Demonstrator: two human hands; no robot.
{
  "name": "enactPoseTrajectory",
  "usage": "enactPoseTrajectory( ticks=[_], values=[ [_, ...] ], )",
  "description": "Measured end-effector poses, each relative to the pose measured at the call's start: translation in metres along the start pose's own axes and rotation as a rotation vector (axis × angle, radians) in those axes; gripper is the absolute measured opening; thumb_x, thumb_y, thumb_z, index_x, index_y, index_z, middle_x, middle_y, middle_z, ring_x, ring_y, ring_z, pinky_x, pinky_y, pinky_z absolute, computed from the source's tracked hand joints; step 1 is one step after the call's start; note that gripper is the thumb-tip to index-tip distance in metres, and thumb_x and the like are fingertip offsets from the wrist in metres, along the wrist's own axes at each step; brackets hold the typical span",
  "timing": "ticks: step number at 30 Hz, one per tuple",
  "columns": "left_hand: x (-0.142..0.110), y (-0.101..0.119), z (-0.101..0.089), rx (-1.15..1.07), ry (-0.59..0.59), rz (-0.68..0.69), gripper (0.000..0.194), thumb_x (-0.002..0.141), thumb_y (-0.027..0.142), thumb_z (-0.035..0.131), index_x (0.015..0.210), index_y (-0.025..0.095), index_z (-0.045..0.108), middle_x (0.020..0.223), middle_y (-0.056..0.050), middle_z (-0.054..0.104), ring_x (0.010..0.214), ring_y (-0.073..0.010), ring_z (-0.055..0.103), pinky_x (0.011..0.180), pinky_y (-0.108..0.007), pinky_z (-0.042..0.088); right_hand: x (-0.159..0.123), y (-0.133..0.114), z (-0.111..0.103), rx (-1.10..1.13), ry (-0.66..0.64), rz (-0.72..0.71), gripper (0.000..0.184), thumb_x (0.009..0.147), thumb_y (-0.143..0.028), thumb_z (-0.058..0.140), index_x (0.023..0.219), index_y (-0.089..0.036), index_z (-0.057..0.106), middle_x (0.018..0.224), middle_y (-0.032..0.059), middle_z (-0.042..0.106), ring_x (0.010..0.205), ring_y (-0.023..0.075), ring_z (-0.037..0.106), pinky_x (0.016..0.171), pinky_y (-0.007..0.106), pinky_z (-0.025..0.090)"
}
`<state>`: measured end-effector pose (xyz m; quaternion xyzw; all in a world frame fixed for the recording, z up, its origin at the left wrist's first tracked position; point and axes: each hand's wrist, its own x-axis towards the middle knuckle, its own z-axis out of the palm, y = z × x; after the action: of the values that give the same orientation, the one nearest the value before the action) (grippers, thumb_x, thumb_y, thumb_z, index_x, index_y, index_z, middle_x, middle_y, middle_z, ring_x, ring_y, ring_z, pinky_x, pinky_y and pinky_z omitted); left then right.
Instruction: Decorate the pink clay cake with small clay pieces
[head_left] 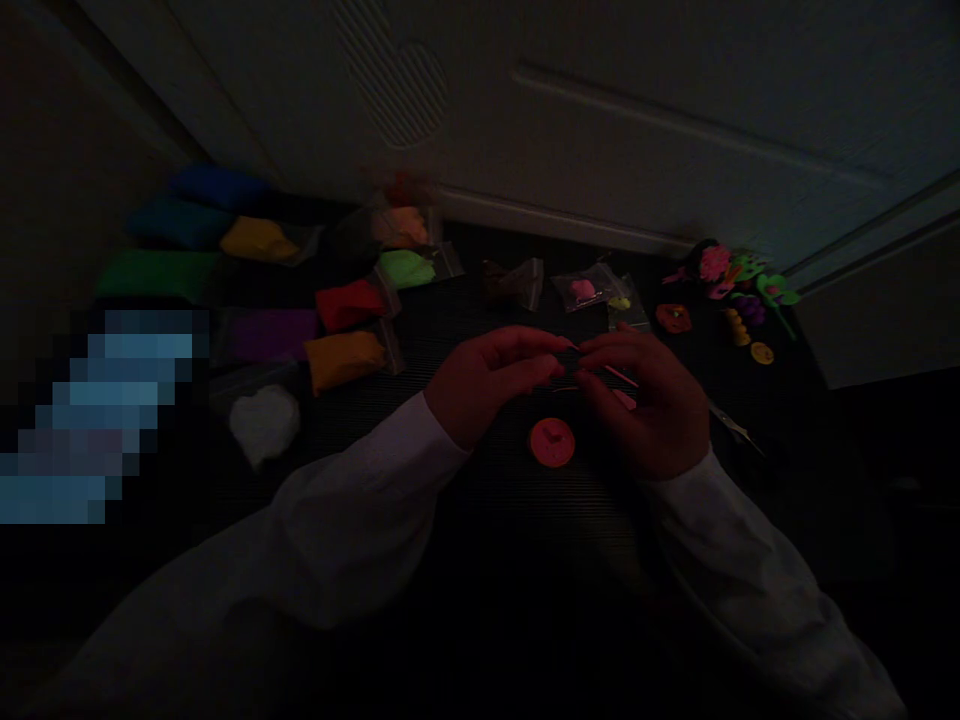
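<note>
In the dim light my left hand [495, 385] and my right hand [651, 405] meet fingertip to fingertip above the dark table. Their fingers are curled towards the thumbs around something too small and dark to make out. Just below them lies a round disc [553, 442], pink-red with an orange rim and a small raised shape on top. Beside and partly under my right hand are a thin pink stick [621, 376] and a flat pink piece [625, 400]. A pair of scissors [739, 430] rests to the right of that hand.
Bags of coloured modelling clay stand on the left, among them red [349, 304], orange [345, 360] and white [264, 424]. Small bags [583, 288] lie behind my hands. Clay flowers [714, 264] and small clay pieces [736, 326] are at the back right, before a pale panel [637, 150].
</note>
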<state>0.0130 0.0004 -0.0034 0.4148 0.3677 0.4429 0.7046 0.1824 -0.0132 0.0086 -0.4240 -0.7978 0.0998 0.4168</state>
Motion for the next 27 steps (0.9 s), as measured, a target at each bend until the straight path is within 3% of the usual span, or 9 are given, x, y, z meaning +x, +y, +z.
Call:
enactPoseTrajectory(
  ticks=[15, 27],
  values=[
    [0.000, 0.003, -0.002, 0.066, 0.061, -0.014, 0.017, 0.068, 0.024, 0.064, 0.083, 0.018, 0.065, 0.072, 0.002, 0.065, 0.067, -0.0091, 0.055, 0.062, -0.022, 0.040, -0.003, -0.001, -0.006, 0.024, -0.034, 0.011, 0.015, 0.076, -0.018, 0.059, 0.089, -0.024, 0.061, 0.090, 0.0015, 0.068, 0.091, 0.0171, 0.063, 0.097, 0.044, 0.041],
    [-0.002, 0.007, -0.004, 0.118, 0.085, 0.006, 0.013, 0.068, 0.024, 0.062, 0.079, 0.019, 0.066, 0.070, 0.001, 0.064, 0.065, -0.0110, 0.056, 0.060, -0.024, 0.041, -0.033, 0.007, -0.017, 0.053, -0.328, 0.043, 0.017, 0.074, -0.015, 0.061, 0.090, -0.021, 0.062, 0.091, 0.0036, 0.067, 0.089, 0.0162, 0.063, 0.096, 0.041, 0.042]
  ],
)
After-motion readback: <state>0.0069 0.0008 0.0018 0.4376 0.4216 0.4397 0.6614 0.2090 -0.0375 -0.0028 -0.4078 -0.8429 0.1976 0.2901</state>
